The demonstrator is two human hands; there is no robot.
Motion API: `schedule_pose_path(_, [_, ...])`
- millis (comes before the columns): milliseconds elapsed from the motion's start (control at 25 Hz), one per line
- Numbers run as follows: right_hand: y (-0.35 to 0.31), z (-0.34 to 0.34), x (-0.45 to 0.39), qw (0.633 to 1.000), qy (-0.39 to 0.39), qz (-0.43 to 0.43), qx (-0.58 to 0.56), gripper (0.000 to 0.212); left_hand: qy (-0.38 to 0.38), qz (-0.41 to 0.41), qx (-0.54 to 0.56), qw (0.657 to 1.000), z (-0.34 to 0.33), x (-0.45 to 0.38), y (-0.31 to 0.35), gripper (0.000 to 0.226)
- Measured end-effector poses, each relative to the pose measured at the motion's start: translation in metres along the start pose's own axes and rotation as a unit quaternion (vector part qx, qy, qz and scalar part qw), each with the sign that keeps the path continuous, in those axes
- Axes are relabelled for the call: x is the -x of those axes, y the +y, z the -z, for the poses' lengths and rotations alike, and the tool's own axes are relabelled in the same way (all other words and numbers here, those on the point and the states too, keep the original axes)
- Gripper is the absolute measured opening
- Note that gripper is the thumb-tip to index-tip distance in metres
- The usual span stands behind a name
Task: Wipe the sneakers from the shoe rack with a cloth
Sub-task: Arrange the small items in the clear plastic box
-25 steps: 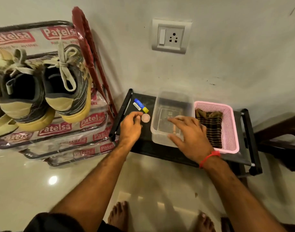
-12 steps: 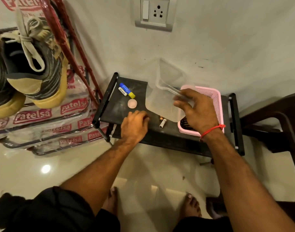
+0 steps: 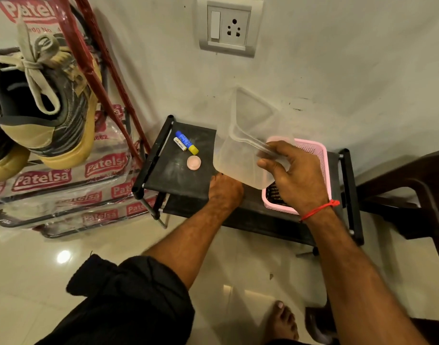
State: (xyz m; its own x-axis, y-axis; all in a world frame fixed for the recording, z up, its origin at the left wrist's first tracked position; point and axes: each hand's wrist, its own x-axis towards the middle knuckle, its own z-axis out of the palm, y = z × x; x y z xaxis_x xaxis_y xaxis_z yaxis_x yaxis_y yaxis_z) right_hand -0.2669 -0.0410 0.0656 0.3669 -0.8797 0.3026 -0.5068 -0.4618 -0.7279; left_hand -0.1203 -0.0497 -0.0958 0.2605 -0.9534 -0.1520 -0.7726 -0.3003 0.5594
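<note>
The sneakers (image 3: 43, 103) sit on the shoe rack (image 3: 89, 61) at the left edge of the view, heels toward the camera, laces tied, and neither hand touches them. The cloth (image 3: 275, 195) appears to be the dark striped fabric lying in the pink basket (image 3: 318, 155) at the right end of the low black stand (image 3: 178, 170); only a small part of it shows below the person's right hand. That right hand (image 3: 295, 175) pinches the rim of a clear plastic container (image 3: 245, 145), thumb on the near side and fingers curled over the edge, holding it tilted and lifted off the stand, partly over the basket. The left hand (image 3: 225, 190) reaches under the raised container onto the stand's top near its front edge; its fingers are hidden behind the container, so whether they grip anything cannot be told. Toward the stand's left end lie a blue and yellow tube (image 3: 187, 143), a battery (image 3: 179, 143) touching it, and a round pink cap (image 3: 194, 162) just in front of them. As for progress, the wiping has not begun: no shoe is off the rack and the cloth is not in hand. What remains seems to be taking the cloth, bringing down a sneaker, wiping both shoes.
</note>
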Motion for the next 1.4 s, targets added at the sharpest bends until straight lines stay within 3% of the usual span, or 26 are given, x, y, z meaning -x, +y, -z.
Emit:
schedule_pose_path(80, [0.0,-0.004,0.0,1.0,-0.004,0.02,0.012,0.018,0.018,0.011,0.01,1.0,0.019,-0.001,-0.017,0.043])
schedule_pose_path(240, [-0.002,-0.012,0.002,0.997,-0.034,0.01,0.062,0.019,0.056,0.009,-0.133,0.99,0.068,0.01,-0.049,0.025])
schedule_pose_path(360, [-0.011,-0.023,0.007,0.985,-0.084,0.002,0.151,0.021,0.035,0.006,-0.134,0.99,0.08,0.015,-0.058,0.015])
schedule_pose_path(440, [-0.018,-0.028,0.009,0.971,-0.13,-0.013,0.2,0.023,0.032,0.067,-0.02,0.997,0.084,0.018,-0.063,0.006])
schedule_pose_path(520, [-0.024,-0.029,0.01,0.95,-0.189,-0.054,0.242,0.023,0.066,0.131,0.129,0.981,0.095,0.018,-0.066,0.009])
schedule_pose_path(600, [-0.027,-0.032,0.008,0.915,-0.273,-0.082,0.287,0.025,0.099,0.178,0.23,0.952,0.11,0.018,-0.065,0.015])
schedule_pose_path(680, [-0.024,-0.038,0.005,0.888,-0.34,-0.092,0.297,0.042,0.126,0.219,0.349,0.902,0.13,0.023,-0.058,0.016])
schedule_pose_path(760, [-0.026,-0.044,0.0,0.916,-0.311,-0.06,0.248,0.06,0.137,0.213,0.443,0.86,0.153,0.032,-0.047,0.015])
schedule_pose_path(840, [-0.03,-0.054,-0.004,0.979,-0.174,-0.033,0.098,0.057,0.114,0.181,0.526,0.823,0.172,0.047,-0.031,0.014])
schedule_pose_path(880, [-0.034,-0.059,-0.005,0.992,-0.118,-0.054,0.001,0.054,0.093,0.169,0.561,0.805,0.177,0.057,-0.021,0.014])
schedule_pose_path(1000, [-0.037,-0.072,-0.003,0.972,-0.088,-0.133,-0.17,0.046,0.029,0.15,0.612,0.776,0.17,0.086,0.008,0.013])
schedule_pose_path(1200, [-0.018,-0.067,-0.004,0.972,-0.085,-0.128,-0.177,0.027,-0.01,0.134,0.64,0.757,0.156,0.09,0.024,0.014])
schedule_pose_path(1280, [-0.015,-0.062,-0.007,0.959,-0.073,-0.15,-0.23,0.023,-0.023,0.138,0.622,0.77,0.164,0.086,0.023,0.018])
schedule_pose_path(1400, [-0.01,-0.057,-0.012,0.956,-0.013,-0.197,-0.217,0.019,0.054,0.08,0.421,0.902,0.168,0.077,0.013,0.027])
